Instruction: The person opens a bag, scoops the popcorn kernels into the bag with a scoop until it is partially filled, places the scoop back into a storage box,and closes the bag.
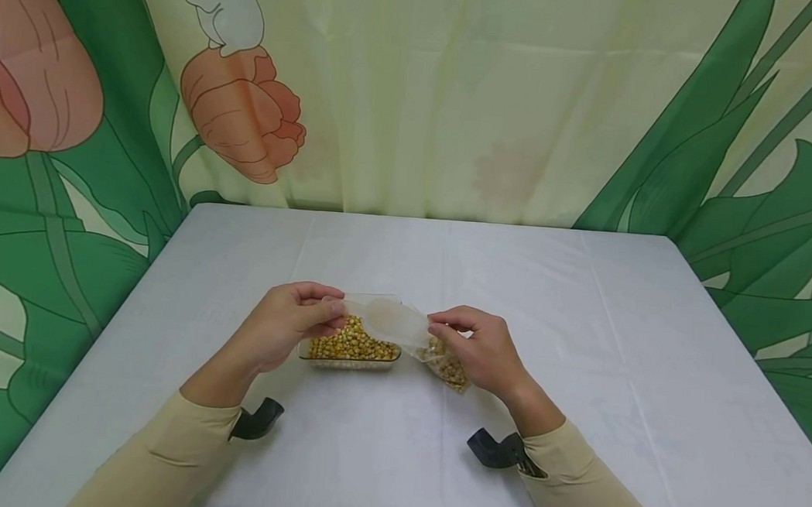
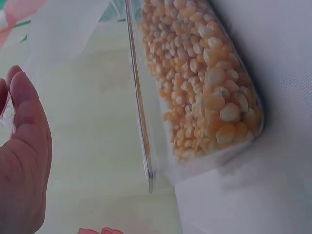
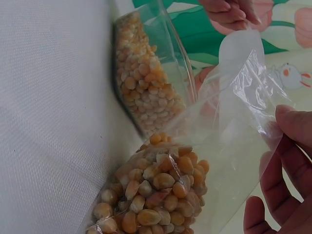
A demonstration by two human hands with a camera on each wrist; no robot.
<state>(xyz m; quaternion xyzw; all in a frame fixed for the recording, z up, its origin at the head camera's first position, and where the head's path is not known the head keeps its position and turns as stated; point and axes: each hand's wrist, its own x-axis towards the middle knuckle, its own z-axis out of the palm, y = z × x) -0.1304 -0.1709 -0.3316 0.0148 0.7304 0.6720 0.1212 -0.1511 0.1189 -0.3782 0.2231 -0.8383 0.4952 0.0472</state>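
Observation:
My left hand (image 1: 290, 324) pinches the end of a translucent white plastic piece (image 1: 391, 320) with a rounded outline, perhaps a scoop. My right hand (image 1: 482, 355) pinches the upper edge of a clear plastic bag (image 3: 229, 151) between thumb and fingers. Dried corn kernels (image 3: 165, 195) fill the bag's lower part, which hangs low over the tablecloth. The white piece overlaps the bag's mouth in the right wrist view. Below the hands stands a clear rectangular container (image 2: 139, 97) of yellow corn kernels (image 1: 353, 342); the left hand is above its left side.
A white cloth (image 1: 557, 286) covers the table. Behind it hangs a printed curtain (image 1: 414, 114) with flowers, leaves and a rabbit. Black wrist mounts (image 1: 259, 419) sit at both sleeve cuffs, close over the cloth.

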